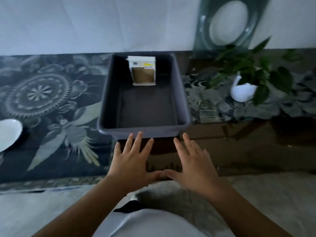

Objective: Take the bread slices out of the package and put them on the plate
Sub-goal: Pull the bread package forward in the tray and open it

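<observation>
Two hands, left hand (132,161) and right hand (195,165), spread flat and empty at 6 o'clock of the grey bin (102,120). Nothing taken yet: bread package (143,72) upright at the bin's 12 o'clock end, plate (8,132) at 9 o'clock. Next, probably: reach in, grasp package.

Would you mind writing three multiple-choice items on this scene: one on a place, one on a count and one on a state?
1. Where is the bread package?
A. At the far end of the grey tray
B. On the white plate
C. In the right hand

2. How many potted plants are in view?
A. None
B. One
C. Three

3. What are the hands doing?
A. Both grip the tray
B. The left hand and right hand are spread open and hold nothing
C. One holds a slice

Answers: 1 A, the package stands against the tray's far wall. 2 B, one potted plant in a white pot stands right of the tray. 3 B, the fingers are splayed just short of the tray; the white plate at left is untouched.
</observation>
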Demonstrator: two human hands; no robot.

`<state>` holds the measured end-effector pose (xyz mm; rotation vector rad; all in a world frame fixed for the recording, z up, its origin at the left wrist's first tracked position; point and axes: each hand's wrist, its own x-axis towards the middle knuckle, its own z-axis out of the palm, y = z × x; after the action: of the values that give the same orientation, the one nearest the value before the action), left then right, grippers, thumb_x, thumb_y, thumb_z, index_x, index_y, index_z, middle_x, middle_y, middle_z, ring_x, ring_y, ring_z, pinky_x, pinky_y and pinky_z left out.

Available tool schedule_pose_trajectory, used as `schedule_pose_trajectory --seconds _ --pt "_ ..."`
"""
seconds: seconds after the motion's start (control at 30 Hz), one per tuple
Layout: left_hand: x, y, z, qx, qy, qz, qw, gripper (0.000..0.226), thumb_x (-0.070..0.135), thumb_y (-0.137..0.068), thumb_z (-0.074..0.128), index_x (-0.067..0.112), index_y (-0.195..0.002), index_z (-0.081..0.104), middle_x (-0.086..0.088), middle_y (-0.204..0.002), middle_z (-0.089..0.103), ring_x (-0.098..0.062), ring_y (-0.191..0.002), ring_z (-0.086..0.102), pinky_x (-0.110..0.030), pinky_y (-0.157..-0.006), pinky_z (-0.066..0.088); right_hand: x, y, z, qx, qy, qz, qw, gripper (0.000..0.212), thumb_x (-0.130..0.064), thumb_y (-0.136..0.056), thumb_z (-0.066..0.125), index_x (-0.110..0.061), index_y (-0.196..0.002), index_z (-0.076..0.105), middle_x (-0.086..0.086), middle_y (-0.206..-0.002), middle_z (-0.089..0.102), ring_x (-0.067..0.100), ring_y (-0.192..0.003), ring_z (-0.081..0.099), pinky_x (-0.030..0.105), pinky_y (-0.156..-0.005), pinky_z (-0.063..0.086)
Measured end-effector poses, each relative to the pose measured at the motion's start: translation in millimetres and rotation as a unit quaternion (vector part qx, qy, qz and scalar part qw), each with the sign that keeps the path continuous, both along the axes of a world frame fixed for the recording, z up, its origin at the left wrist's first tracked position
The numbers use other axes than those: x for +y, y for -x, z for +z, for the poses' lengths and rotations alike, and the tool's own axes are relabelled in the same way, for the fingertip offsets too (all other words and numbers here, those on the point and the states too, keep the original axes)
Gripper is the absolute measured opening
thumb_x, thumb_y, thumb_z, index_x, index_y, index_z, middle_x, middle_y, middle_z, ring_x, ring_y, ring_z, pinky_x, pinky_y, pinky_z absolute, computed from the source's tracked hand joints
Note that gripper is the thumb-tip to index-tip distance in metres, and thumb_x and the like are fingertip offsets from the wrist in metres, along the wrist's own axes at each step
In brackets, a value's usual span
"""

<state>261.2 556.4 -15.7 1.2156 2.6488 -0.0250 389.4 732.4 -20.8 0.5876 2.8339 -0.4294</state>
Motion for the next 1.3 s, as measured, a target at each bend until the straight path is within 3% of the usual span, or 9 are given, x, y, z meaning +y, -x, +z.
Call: schedule_pose_trajectory --seconds 0.23,0.53,0.7,0.97,1.13,1.3 --pt "-44 34 3 0.0 -0.002 0.058 0.998 0.117 0.103 -0.055 -0.001 0.037 -0.151 -0.01 -0.006 -0.165 -0.015 -0.03 -0.15 -0.017 -0.064 -0.116 0.0 -34 55 -1 0.006 -0.028 0.07 0.997 0.107 -0.097 -0.07 0.019 -0.036 -0.152 -0.014 0.003 -0.167 -0.013 0.03 -0.152 0.003 0.061 -0.115 0.019" --pt "-53 91 -5 -0.007 -0.006 0.007 1.0 0.113 0.101 -0.059 -0.001 0.037 -0.151 -0.011 -0.006 -0.165 -0.014 -0.031 -0.15 -0.015 -0.065 -0.116 0.003 -52 96 -6 -0.01 -0.033 0.019 0.999 0.111 -0.099 -0.063 0.008 -0.035 -0.153 -0.01 0.002 -0.167 -0.013 0.031 -0.152 0.003 0.061 -0.116 0.019" --pt "-51 112 -5 -0.01 -0.007 -0.018 1.0 0.114 0.101 -0.059 0.0 0.036 -0.151 -0.012 -0.007 -0.166 -0.012 -0.031 -0.15 -0.014 -0.066 -0.115 0.004 -55 109 -4 -0.015 -0.024 -0.006 1.0 0.111 -0.1 -0.066 0.014 -0.035 -0.153 -0.007 0.003 -0.167 -0.009 0.03 -0.152 0.003 0.061 -0.116 0.018" --pt "-26 131 -8 -0.017 -0.007 -0.002 1.0 0.112 0.1 -0.061 0.002 0.035 -0.151 -0.01 -0.007 -0.166 -0.012 -0.031 -0.15 -0.015 -0.066 -0.114 -0.003 -23 138 -6 -0.023 -0.031 0.029 0.999 0.108 -0.097 -0.068 0.017 -0.036 -0.153 -0.008 0.002 -0.167 -0.01 0.028 -0.153 -0.001 0.058 -0.117 0.014" --pt "-4 150 -11 -0.016 -0.03 0.018 0.999 0.11 0.099 -0.065 0.008 0.034 -0.153 0.002 -0.007 -0.167 -0.002 -0.031 -0.151 -0.009 -0.066 -0.115 -0.002 3 164 -4 -0.02 -0.022 0.046 0.999 0.109 -0.098 -0.066 0.014 -0.037 -0.153 -0.01 0.0 -0.167 -0.011 0.027 -0.153 -0.001 0.058 -0.117 0.012" --pt "23 176 -18 -0.025 -0.028 0.022 0.999 0.112 0.101 -0.062 0.007 0.035 -0.153 -0.001 -0.007 -0.167 -0.003 -0.03 -0.151 -0.01 -0.062 -0.115 -0.003 30 191 -5 -0.033 -0.017 0.057 0.998 0.108 -0.096 -0.069 0.02 -0.035 -0.153 -0.009 0.002 -0.167 -0.011 0.028 -0.152 -0.002 0.058 -0.118 0.012"
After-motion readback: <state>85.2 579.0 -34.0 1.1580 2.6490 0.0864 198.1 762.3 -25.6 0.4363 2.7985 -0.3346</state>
